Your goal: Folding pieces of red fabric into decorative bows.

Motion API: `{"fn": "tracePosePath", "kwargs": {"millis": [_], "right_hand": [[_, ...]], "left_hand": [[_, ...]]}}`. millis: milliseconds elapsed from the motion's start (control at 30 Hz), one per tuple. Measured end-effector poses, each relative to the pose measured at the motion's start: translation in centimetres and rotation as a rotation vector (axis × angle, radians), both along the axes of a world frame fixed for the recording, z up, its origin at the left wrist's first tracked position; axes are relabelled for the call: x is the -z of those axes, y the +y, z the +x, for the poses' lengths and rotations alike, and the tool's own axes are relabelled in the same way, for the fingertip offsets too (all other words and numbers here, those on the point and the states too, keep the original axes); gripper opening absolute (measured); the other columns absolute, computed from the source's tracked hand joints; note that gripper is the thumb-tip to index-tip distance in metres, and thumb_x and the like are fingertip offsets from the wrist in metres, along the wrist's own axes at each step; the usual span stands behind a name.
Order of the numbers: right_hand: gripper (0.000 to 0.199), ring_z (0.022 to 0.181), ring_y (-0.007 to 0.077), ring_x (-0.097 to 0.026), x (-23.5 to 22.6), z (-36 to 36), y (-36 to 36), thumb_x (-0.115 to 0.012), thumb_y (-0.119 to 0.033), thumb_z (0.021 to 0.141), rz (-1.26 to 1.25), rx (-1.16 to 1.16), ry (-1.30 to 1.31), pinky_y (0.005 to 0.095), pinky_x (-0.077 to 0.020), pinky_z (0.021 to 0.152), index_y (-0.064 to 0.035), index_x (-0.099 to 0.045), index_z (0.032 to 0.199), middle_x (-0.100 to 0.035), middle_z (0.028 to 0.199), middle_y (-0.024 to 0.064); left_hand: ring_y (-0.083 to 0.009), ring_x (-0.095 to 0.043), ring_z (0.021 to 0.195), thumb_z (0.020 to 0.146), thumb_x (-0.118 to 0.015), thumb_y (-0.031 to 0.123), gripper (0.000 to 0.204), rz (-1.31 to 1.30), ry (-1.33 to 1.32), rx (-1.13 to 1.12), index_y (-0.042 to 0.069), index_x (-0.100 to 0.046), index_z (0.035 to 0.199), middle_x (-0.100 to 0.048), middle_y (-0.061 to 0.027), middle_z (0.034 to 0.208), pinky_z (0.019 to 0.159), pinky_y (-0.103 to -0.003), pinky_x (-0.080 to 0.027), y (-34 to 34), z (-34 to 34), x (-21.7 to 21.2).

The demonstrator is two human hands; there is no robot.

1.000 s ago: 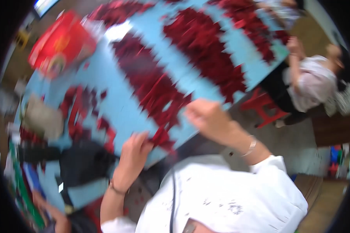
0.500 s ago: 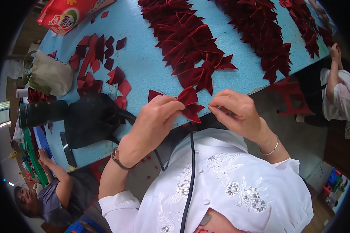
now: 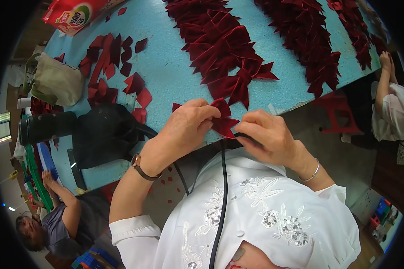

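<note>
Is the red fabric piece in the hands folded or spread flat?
Folded: the red fabric piece is pinched into a bow between left hand and right hand.

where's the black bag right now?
In the head view the black bag sits on the blue table at the person's left, beside the left hand, below the loose red fabric pieces and the beige bag.

Both forearms rise from the lower edge and meet just above the chest. The left hand (image 3: 186,127) is curled, knuckles up, its thumb and fingertips (image 3: 209,117) pinched together and pointing right. A dark strap circles the left wrist, and the sleeve is pushed up near the elbow. The right hand (image 3: 267,136) faces it, fingers bent and closed in a pinch pointing left, nearly touching the left fingertips. A thin bangle rings the right wrist.
</note>
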State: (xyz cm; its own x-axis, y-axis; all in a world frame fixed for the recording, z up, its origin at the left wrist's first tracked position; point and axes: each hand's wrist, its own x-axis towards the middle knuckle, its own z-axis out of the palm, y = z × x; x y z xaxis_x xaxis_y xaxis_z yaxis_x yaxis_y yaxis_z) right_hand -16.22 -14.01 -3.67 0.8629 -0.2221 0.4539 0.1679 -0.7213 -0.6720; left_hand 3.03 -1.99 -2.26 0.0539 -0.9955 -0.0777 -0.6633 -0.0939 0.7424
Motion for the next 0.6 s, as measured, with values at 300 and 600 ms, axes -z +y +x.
{"fn": "tracePosePath", "kwargs": {"millis": [300,600], "right_hand": [[0.033,0.067,0.0207,-0.053,2.7,0.2,1.2,-0.072,0.002,0.067,-0.365,0.022,-0.135,0.0306,-0.0461,0.056,-0.0024,-0.061,0.098,-0.053,0.086,0.0079],[0.035,0.069,0.0199,-0.052,3.9,0.6,1.6,-0.073,0.000,0.062,-0.448,0.066,-0.258,0.0304,-0.0457,0.056,0.0009,-0.062,0.095,-0.052,0.085,0.0075]], "left_hand": [[-0.0233,-0.061,0.068,0.077,-0.060,-0.005,0.015,-0.047,0.076,-0.076,-0.001,-0.059,0.092,-0.061,-0.0131,0.083,0.060,-0.031,-0.048,0.1,0.1,0.3],[-0.0231,-0.059,0.065,0.078,-0.061,-0.003,0.013,-0.061,0.050,-0.112,-0.001,-0.059,0.091,-0.060,-0.0127,0.081,0.058,-0.032,-0.046,0.0,-0.2,0.3]]}}
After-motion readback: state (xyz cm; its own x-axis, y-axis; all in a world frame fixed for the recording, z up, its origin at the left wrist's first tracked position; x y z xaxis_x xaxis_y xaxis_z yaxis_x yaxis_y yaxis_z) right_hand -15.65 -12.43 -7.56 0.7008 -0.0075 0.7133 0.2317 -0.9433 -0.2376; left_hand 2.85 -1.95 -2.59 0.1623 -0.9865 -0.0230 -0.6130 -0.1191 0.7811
